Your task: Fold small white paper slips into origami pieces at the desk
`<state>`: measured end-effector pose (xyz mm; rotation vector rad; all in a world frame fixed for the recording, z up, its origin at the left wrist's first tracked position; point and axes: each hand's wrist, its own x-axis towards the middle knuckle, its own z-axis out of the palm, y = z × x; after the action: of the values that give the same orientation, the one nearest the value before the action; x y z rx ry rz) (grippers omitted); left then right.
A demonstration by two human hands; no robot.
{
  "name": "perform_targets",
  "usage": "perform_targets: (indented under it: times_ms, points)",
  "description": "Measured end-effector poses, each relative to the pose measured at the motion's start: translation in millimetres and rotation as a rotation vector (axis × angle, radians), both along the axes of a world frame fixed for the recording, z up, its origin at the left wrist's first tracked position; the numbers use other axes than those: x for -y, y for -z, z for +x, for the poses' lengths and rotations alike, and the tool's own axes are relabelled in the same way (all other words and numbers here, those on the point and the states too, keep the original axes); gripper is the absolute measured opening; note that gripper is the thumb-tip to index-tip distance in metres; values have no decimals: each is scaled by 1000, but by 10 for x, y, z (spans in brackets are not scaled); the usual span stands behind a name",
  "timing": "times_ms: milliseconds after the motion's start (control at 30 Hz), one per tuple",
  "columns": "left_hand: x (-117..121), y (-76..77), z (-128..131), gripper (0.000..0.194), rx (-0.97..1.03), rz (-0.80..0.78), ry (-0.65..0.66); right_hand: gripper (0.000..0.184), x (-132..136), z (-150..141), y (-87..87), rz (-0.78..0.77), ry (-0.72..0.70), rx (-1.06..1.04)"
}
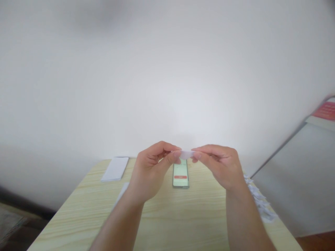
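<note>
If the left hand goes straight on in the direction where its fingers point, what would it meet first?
Beyond the small white paper it pinches, the left hand would probably meet the right hand, though one view leaves depth unclear.

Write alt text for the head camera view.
Two bare hands, left and right, pinch a small white paper piece above a wooden table; a lit phone lies beyond, with white stacked sheets at left.

We seem to be in a plain room, perhaps at home: a pale wood-grain bench point(183, 216) against a bare white wall point(167, 76), with reddish-brown flooring point(318, 241) at right.
</note>
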<state>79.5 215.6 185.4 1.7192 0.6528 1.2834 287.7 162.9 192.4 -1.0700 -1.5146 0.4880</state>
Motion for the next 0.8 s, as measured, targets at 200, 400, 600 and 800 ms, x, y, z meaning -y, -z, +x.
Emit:
perform_targets:
  times_ms: [200,400,600,800]
  points:
    - [-5,-37,-39,15,4,8,10,13,13,-14,-13,5,-20,27]
    - [41,-66,-69,16,-96,26,-25,7,-25,-151,23,60,-17,36]
    - [78,-77,-39,16,-128,2,8,11,-29,-215,0,126,-31,91]
    - [69,-52,-31,16,-87,-19,46,10,-25,-249,13,141,-9,81]
